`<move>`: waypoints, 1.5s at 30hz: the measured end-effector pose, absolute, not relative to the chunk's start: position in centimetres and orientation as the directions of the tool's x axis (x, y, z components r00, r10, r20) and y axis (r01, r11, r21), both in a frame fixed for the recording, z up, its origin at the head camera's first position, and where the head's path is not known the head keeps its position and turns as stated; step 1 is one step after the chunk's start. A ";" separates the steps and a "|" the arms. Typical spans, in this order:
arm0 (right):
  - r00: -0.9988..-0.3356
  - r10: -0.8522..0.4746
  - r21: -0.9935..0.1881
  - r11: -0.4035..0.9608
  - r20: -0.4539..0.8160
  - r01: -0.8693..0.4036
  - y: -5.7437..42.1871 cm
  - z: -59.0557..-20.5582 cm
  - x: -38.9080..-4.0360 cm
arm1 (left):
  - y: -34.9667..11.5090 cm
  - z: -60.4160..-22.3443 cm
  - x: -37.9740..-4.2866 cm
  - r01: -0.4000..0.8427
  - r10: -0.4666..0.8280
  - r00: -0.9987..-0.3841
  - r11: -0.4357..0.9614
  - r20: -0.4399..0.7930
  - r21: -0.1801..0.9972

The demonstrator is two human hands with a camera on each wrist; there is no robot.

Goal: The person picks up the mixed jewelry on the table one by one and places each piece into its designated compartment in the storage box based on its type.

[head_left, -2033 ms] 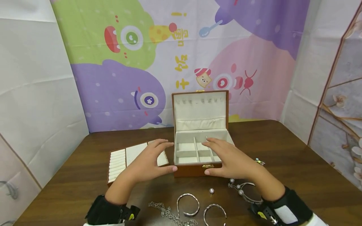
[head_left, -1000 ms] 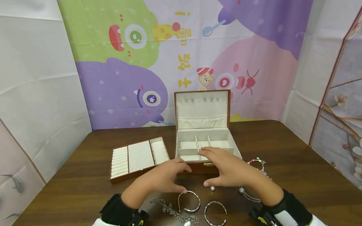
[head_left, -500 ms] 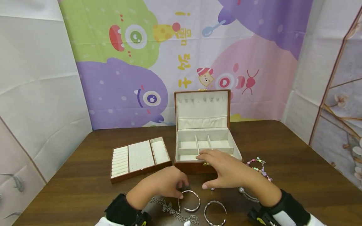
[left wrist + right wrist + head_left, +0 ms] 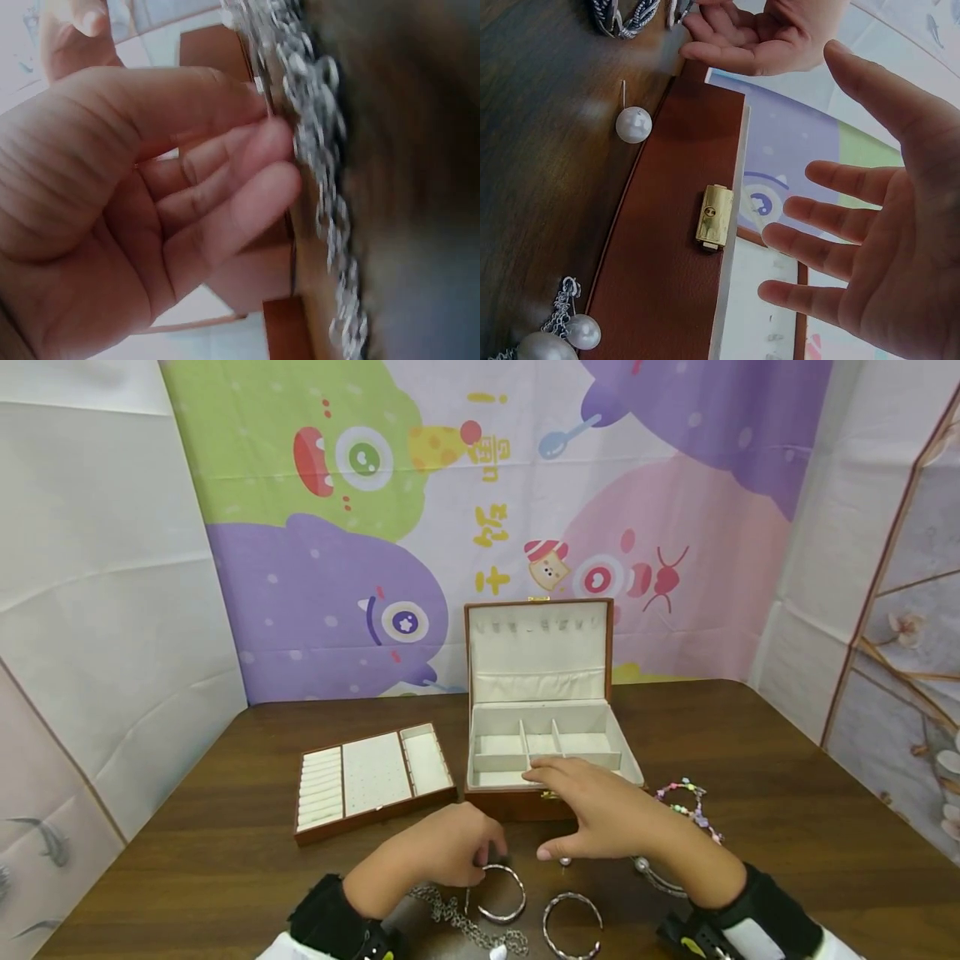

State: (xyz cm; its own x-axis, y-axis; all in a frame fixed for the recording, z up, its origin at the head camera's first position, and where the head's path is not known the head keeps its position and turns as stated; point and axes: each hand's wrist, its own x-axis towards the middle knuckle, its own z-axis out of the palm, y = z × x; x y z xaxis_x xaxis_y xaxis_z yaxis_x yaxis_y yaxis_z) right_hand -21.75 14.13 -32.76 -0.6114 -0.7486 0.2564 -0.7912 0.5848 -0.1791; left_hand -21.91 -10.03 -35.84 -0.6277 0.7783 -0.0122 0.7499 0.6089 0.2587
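My left hand is at the back of a silver open bangle lying on the table, and its thumb and forefinger pinch the rim. In the left wrist view the thin metal edge shows between those fingertips, beside a silver chain necklace. My right hand hovers in front of the open brown jewelry box, holding nothing, its fingers spread. Below that hand, a pearl stud earring lies close to the box front, which bears a gold clasp.
A second silver bangle lies at the front. Left of the box sits a jewelry tray with ring rolls. On the right are a colorful beaded bracelet and a silver bracelet with pearls, partly behind the right forearm.
My left hand has come from beside the box down to the bangle and taken hold of it. The bangle has shifted slightly left. The right hand has lowered a little, then stayed nearly still.
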 end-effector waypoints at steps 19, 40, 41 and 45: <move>-0.612 -0.738 -0.189 0.582 0.283 -0.790 14.3 -32.7 -21.8 | -9.8 -35.7 -22.3 0.812 0.758 -0.583 0.530 0.292 0.245; -0.623 -0.690 -0.271 0.561 0.368 -0.782 14.4 -32.2 -22.1 | -10.0 -33.1 -21.5 0.898 0.476 -0.389 0.386 0.789 0.211; -0.618 -0.685 -0.274 0.555 0.384 -0.785 14.3 -32.1 -22.1 | -10.0 -32.9 -21.3 0.905 0.459 -0.381 0.365 0.803 0.221; -0.620 -0.637 -0.316 0.535 0.458 -0.783 14.0 -32.1 -22.1 | -9.9 -32.4 -21.0 0.929 0.388 -0.342 0.274 0.856 0.247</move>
